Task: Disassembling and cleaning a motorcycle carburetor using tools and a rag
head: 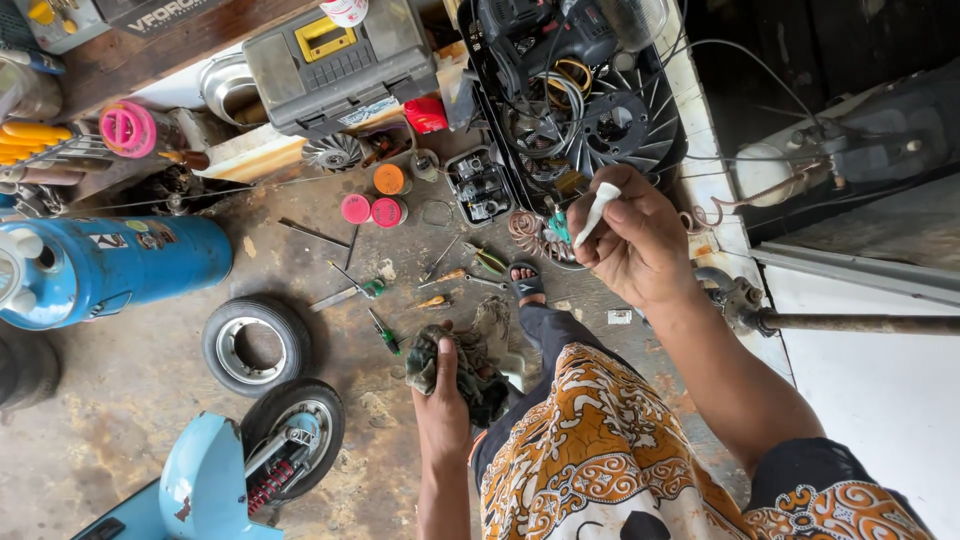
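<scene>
My left hand [443, 398] reaches down and grips a dirty greenish rag [462, 362] bunched on the concrete floor beside my knee. My right hand [632, 240] is raised higher and holds a small white tapered tube [597, 209] between thumb and fingers, tip pointing up. Under that hand lies a copper-wound coil [532, 233] on the floor. My leg in dark trousers and patterned orange cloth [590, 440] stretches forward, with my sandalled foot [525, 282] near scattered hand tools.
A blue gas cylinder [110, 262] lies at left, a loose small tyre [254, 345] beside it, and a light-blue scooter front wheel [297, 430] below. A grey toolbox [340, 60], small red and orange tins [372, 208], screwdrivers [383, 330] and a black tray of parts [575, 95] crowd the floor ahead.
</scene>
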